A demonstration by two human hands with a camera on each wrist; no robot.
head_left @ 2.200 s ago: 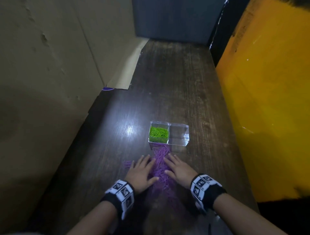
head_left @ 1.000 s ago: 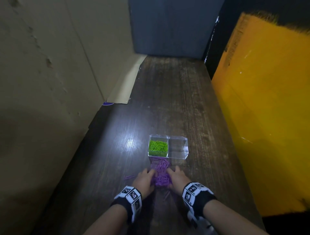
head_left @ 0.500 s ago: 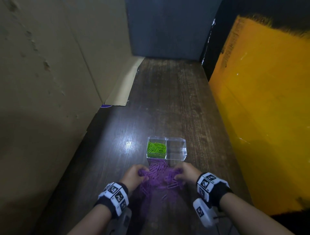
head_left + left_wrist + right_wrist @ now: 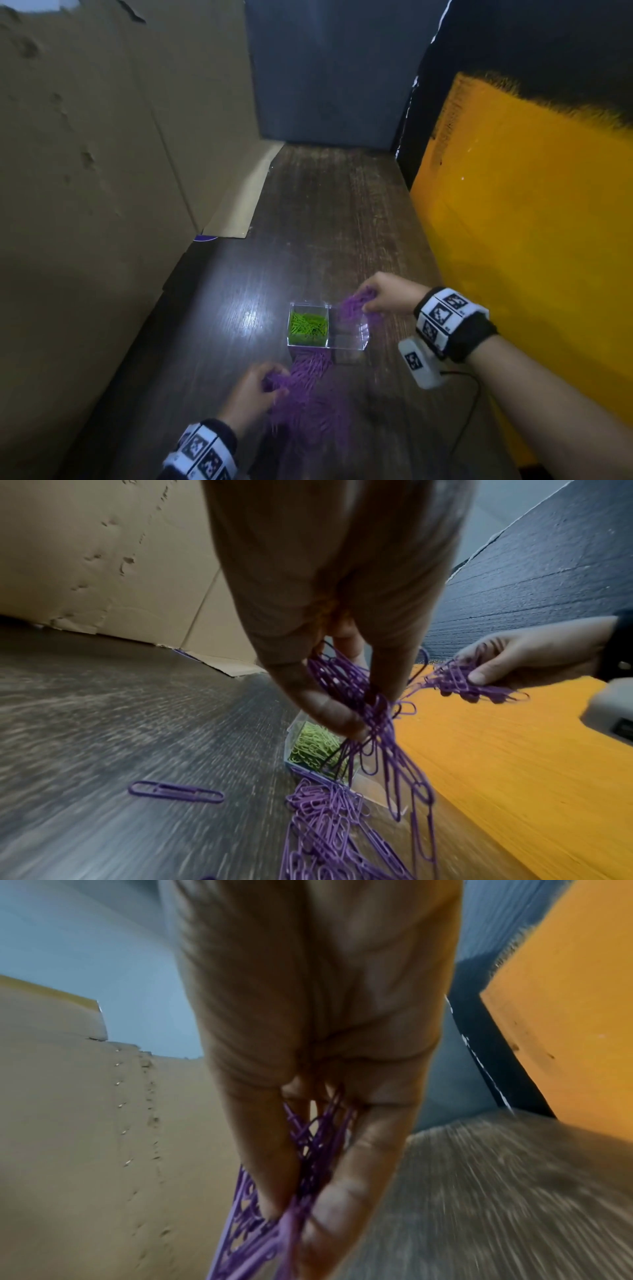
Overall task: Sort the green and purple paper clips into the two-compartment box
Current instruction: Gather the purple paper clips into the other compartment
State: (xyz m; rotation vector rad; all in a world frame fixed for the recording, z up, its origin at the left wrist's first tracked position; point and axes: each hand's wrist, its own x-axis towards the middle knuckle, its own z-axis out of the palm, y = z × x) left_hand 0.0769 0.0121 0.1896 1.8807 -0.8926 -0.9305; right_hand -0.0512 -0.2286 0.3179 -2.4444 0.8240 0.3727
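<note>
A dented cardboard wall (image 4: 102,154) runs down the left side, its flap lying on the dark wooden desk (image 4: 325,212). Nearest that wall, a single purple clip (image 4: 175,791) lies alone on the desk, apart from the rest. Next comes the left hand (image 4: 251,394), low and close to the person, its thumb and fingers (image 4: 322,710) curled round a tangled bunch of purple paper clips (image 4: 363,696) lifted off the desk, with several clips dangling from it in a chain. Right beside that hand, a loose heap of purple clips (image 4: 313,397) spreads over the desk and reaches up to the near wall of the clear two-compartment box (image 4: 365,337). The left compartment of the box holds the green paper clips (image 4: 307,327); the right compartment looks bare at its near end. Over the far end of that right compartment the right hand (image 4: 387,294) pinches a second purple bunch (image 4: 354,305), thumb against fingers, with clips hanging down toward the box; whether any already touch the bottom I cannot tell. Each wrist wears a band printed with black-and-white markers (image 4: 442,311), and a small white camera unit (image 4: 419,363) sits under the right wrist with a thin cable trailing from it. A yellow panel (image 4: 531,240) closes off the right side, and a blue-grey panel (image 4: 329,68) stands at the far end of the desk.
</note>
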